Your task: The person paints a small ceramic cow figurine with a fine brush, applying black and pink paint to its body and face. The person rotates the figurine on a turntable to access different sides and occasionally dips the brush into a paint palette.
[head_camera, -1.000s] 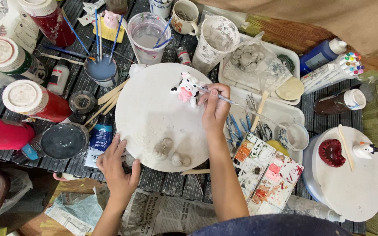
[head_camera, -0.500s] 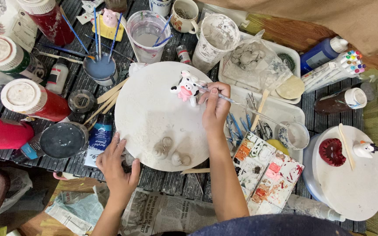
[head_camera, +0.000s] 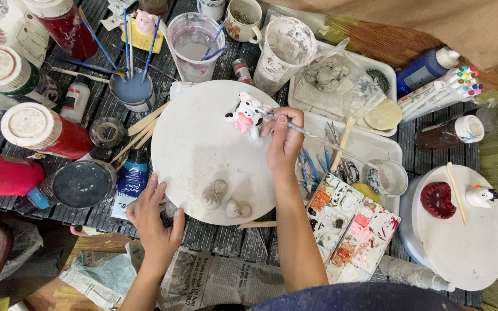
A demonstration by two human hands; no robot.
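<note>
The right hand (head_camera: 283,141) has its fingers pinched together around a thin clear-handled paintbrush (head_camera: 301,131), and the brush tip is right up against the little white clay cow figure with black spots and a pink snout (head_camera: 245,117), which sits just past the fingertips near the far edge of the round white work board (head_camera: 197,150). The left hand (head_camera: 154,222) lies flat at the near edge of that board, fingers spread a bit and holding nothing, its fingertips touching the board's rim. Just beyond those left fingers, on the board, are two small unpainted grey clay lumps (head_camera: 224,200). To the outer side of the left fingers there's a blue paint tube (head_camera: 129,181) and a round dark jar lid (head_camera: 83,184), with a few flat wooden sticks (head_camera: 139,131) further off. Below the right wrist sits a paint-smeared white plastic palette (head_camera: 353,227), and past the right knuckles a white tray (head_camera: 370,150) with more tools in it. Well off to the right there's another round white board (head_camera: 462,242) carrying a dark red clay piece (head_camera: 437,200) and a small white figure (head_camera: 482,196).
</note>
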